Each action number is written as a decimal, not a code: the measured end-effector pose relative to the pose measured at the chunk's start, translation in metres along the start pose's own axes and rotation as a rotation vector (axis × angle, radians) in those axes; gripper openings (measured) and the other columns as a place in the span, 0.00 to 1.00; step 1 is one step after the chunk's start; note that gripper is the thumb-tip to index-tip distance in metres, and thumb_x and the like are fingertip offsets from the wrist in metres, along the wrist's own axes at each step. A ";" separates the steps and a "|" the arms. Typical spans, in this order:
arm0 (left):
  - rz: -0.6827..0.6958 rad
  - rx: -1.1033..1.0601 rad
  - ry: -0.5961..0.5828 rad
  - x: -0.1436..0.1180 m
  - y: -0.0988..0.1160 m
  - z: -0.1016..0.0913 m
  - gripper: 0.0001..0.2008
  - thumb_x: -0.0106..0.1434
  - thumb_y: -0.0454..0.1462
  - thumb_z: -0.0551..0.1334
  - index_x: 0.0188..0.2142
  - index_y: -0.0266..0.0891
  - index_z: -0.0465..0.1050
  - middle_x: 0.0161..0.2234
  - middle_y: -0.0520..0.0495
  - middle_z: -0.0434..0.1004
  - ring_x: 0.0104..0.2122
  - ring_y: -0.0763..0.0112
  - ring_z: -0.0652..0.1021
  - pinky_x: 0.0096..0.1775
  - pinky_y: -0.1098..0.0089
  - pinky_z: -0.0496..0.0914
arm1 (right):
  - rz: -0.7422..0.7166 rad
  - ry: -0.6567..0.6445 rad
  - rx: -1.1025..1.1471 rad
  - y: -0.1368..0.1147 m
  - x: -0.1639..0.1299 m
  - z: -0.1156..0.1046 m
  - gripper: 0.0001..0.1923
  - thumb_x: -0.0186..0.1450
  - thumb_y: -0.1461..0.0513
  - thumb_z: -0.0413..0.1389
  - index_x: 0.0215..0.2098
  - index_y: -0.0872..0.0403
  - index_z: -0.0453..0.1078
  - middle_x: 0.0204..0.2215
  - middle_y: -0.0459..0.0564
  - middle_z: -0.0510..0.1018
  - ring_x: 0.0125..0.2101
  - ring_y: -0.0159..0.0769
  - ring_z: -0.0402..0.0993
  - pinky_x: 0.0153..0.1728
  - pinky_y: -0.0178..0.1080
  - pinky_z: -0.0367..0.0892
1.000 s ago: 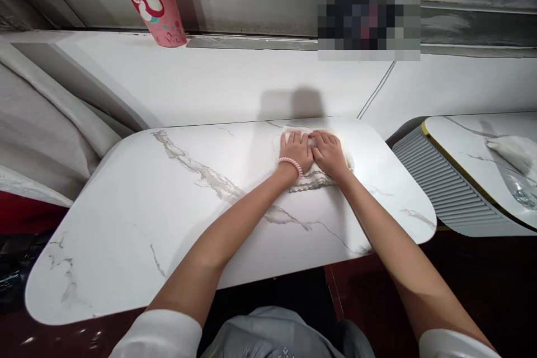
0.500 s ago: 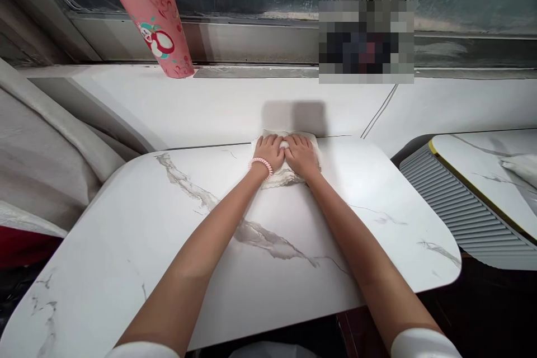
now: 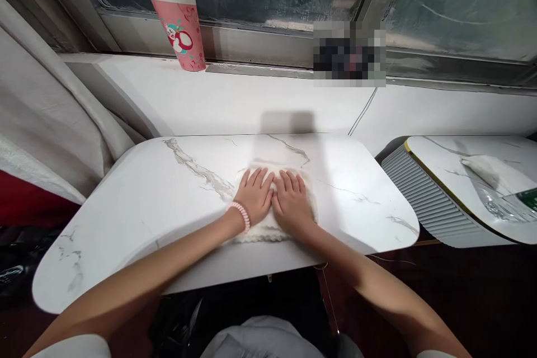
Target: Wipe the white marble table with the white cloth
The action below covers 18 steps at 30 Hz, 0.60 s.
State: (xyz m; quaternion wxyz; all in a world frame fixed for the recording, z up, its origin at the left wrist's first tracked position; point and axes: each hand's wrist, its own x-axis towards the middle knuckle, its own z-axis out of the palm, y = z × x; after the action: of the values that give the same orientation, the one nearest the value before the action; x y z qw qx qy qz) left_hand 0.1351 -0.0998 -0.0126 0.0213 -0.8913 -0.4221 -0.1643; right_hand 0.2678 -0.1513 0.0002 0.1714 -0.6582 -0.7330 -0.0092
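Cloth (image 3: pixel 274 231) lies flat near the table's (image 3: pixel 126 218) front edge, long axis left-right; left hand (image 3: pixel 254 198) and right hand (image 3: pixel 292 204) press it, open-palmed, grasping nothing.

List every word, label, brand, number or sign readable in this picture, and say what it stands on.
None can be read.
Pink paper cup on the window ledge: a printed cartoon figure and small marks, too small to read as words.
Pixelated patch by the window frame: blurred, unreadable.
White cloth under the left hand and right hand, and the marble table: no text.
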 end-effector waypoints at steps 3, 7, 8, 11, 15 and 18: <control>0.036 0.025 0.017 -0.038 0.015 -0.010 0.24 0.70 0.38 0.46 0.61 0.31 0.66 0.62 0.35 0.66 0.63 0.52 0.64 0.64 0.48 0.55 | -0.057 -0.020 -0.044 -0.015 -0.038 -0.005 0.26 0.70 0.61 0.44 0.64 0.64 0.61 0.65 0.64 0.60 0.66 0.54 0.51 0.66 0.58 0.44; 0.043 0.058 0.046 -0.074 0.019 -0.023 0.25 0.70 0.37 0.45 0.60 0.30 0.66 0.62 0.35 0.66 0.63 0.53 0.65 0.64 0.49 0.55 | -0.121 -0.034 -0.045 -0.036 -0.062 -0.008 0.27 0.70 0.60 0.46 0.64 0.65 0.61 0.65 0.67 0.59 0.66 0.57 0.50 0.65 0.61 0.44; 0.039 0.062 0.050 -0.081 0.016 -0.026 0.25 0.70 0.37 0.44 0.60 0.30 0.66 0.62 0.35 0.66 0.63 0.53 0.65 0.64 0.49 0.55 | -0.136 -0.038 -0.041 -0.042 -0.063 -0.008 0.27 0.70 0.60 0.46 0.64 0.66 0.61 0.65 0.68 0.59 0.66 0.58 0.51 0.65 0.61 0.44; 0.013 0.065 0.062 -0.094 -0.001 -0.032 0.25 0.70 0.37 0.43 0.60 0.30 0.66 0.61 0.35 0.67 0.63 0.53 0.65 0.64 0.49 0.56 | -0.175 -0.039 -0.023 -0.061 -0.057 -0.003 0.28 0.69 0.59 0.48 0.63 0.67 0.61 0.64 0.70 0.60 0.65 0.59 0.52 0.65 0.61 0.44; -0.074 0.066 0.053 -0.100 -0.033 -0.038 0.25 0.70 0.37 0.43 0.60 0.30 0.66 0.60 0.34 0.68 0.62 0.53 0.66 0.63 0.49 0.56 | -0.241 -0.020 0.028 -0.081 -0.031 0.009 0.27 0.69 0.59 0.48 0.63 0.66 0.62 0.63 0.70 0.62 0.64 0.59 0.54 0.65 0.61 0.43; -0.173 0.072 0.018 -0.088 -0.058 -0.039 0.26 0.69 0.38 0.44 0.60 0.30 0.66 0.60 0.33 0.69 0.61 0.52 0.67 0.63 0.48 0.56 | -0.295 -0.027 0.090 -0.085 0.004 0.021 0.25 0.69 0.60 0.48 0.62 0.64 0.62 0.63 0.66 0.64 0.63 0.55 0.55 0.65 0.59 0.42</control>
State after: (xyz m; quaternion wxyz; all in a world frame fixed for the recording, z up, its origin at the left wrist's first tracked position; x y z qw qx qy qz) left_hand 0.0283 -0.1346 -0.0092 0.0428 -0.8486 -0.5029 -0.1585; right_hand 0.1806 -0.1537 -0.0004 0.1875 -0.5351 -0.8237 0.0073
